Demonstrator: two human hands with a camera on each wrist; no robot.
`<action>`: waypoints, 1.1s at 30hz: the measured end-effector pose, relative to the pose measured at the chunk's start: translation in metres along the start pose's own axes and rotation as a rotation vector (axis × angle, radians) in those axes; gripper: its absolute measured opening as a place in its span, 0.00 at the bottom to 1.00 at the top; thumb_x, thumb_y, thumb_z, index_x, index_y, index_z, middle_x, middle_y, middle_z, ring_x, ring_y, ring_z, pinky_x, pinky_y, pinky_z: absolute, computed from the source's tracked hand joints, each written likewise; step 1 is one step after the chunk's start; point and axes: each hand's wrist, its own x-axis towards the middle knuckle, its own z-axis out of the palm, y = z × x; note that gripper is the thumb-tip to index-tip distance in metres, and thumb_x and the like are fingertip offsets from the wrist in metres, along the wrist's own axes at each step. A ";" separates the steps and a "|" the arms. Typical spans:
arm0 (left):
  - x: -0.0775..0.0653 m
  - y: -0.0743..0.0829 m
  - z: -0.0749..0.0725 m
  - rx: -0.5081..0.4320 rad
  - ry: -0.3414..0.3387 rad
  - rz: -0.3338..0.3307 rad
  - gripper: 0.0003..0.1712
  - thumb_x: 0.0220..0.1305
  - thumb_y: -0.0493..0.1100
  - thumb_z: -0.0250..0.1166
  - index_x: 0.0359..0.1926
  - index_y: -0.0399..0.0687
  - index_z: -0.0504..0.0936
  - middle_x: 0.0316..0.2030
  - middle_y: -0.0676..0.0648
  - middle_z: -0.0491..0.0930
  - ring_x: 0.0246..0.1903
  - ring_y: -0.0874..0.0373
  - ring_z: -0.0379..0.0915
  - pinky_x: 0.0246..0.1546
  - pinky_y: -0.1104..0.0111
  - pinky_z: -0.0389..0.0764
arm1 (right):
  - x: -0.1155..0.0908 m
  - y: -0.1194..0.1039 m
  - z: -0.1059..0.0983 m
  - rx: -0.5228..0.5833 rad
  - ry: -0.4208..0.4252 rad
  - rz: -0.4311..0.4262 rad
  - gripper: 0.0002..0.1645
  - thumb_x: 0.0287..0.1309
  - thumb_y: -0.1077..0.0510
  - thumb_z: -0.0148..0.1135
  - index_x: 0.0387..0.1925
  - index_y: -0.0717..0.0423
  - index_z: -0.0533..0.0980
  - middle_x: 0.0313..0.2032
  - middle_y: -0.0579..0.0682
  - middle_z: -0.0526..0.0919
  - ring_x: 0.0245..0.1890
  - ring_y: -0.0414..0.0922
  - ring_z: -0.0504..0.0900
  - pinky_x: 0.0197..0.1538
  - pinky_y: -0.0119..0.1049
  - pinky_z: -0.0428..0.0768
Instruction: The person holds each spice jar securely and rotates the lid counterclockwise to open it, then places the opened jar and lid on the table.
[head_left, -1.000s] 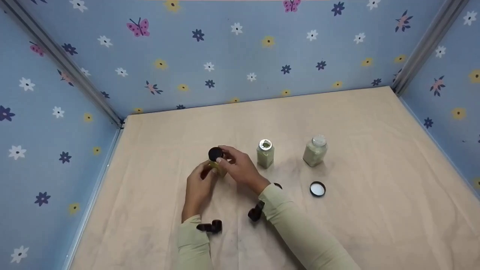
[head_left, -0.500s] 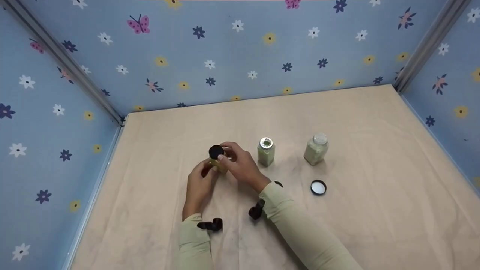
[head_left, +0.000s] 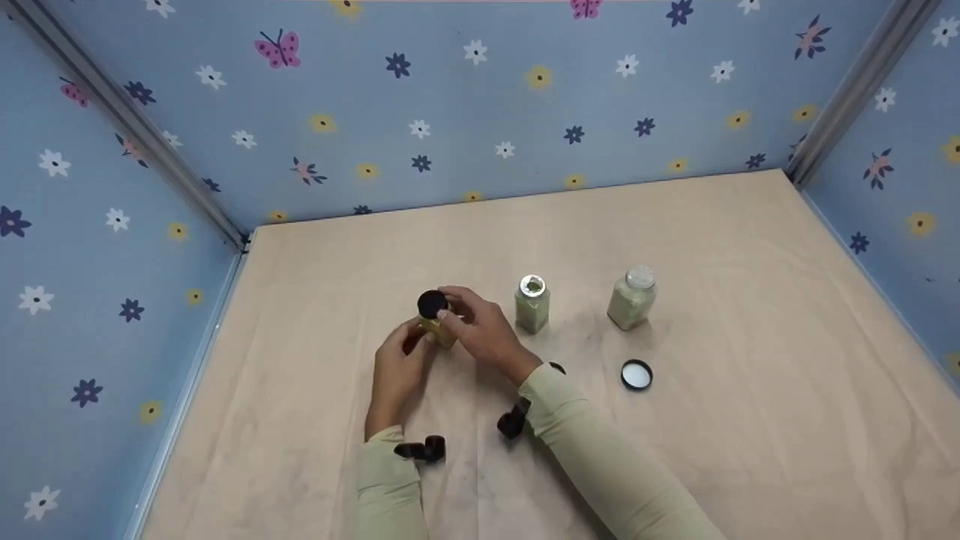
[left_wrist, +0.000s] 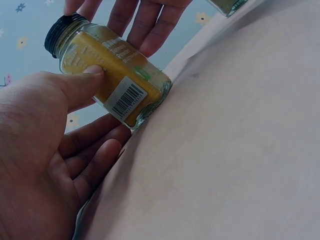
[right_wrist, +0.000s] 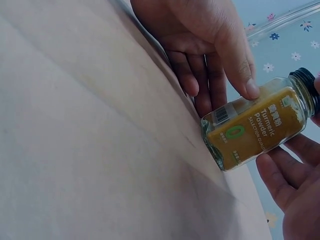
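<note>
A glass jar of yellow turmeric powder [right_wrist: 255, 130] stands on the cloth-covered table, its printed label readable in the right wrist view. My left hand [head_left: 397, 371] holds the jar low on its body, with the thumb laid along the glass. At the top, my right hand [head_left: 484, 330] grips the black cap [head_left: 433, 304] between thumb and fingers. The cap sits on the jar's neck. In the left wrist view, a barcode label [left_wrist: 127, 99] faces the camera below the left thumb.
Right of the hands stand two uncapped jars of pale green powder: one jar [head_left: 532, 311] has a torn silver seal, the other jar [head_left: 631, 304] a whitish top. A black lid [head_left: 637, 375] lies liner up; another lid [head_left: 556, 368] is partly hidden by the right sleeve. Patterned walls enclose the table.
The head view has shifted slightly. Both hands keep their hold on the turmeric jar and its cap, with hardly any visible movement.
</note>
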 end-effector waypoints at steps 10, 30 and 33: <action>-0.001 -0.002 0.000 0.018 -0.012 0.036 0.21 0.72 0.50 0.63 0.63 0.52 0.79 0.54 0.50 0.81 0.55 0.57 0.74 0.59 0.59 0.73 | 0.000 0.002 -0.001 0.030 -0.004 -0.012 0.29 0.68 0.53 0.64 0.67 0.55 0.72 0.55 0.52 0.83 0.52 0.41 0.81 0.55 0.34 0.79; 0.002 -0.002 -0.001 0.001 -0.011 0.011 0.20 0.72 0.46 0.62 0.62 0.52 0.79 0.54 0.51 0.81 0.55 0.58 0.74 0.59 0.62 0.72 | -0.005 -0.019 -0.004 0.040 0.013 -0.028 0.20 0.72 0.59 0.57 0.62 0.61 0.75 0.55 0.55 0.83 0.57 0.47 0.80 0.61 0.41 0.75; 0.001 -0.002 -0.001 0.007 -0.009 0.004 0.20 0.72 0.46 0.63 0.62 0.51 0.79 0.54 0.51 0.81 0.55 0.58 0.74 0.60 0.61 0.72 | -0.001 -0.002 -0.001 0.031 -0.001 0.000 0.21 0.73 0.54 0.57 0.63 0.54 0.75 0.56 0.50 0.82 0.56 0.44 0.80 0.60 0.38 0.76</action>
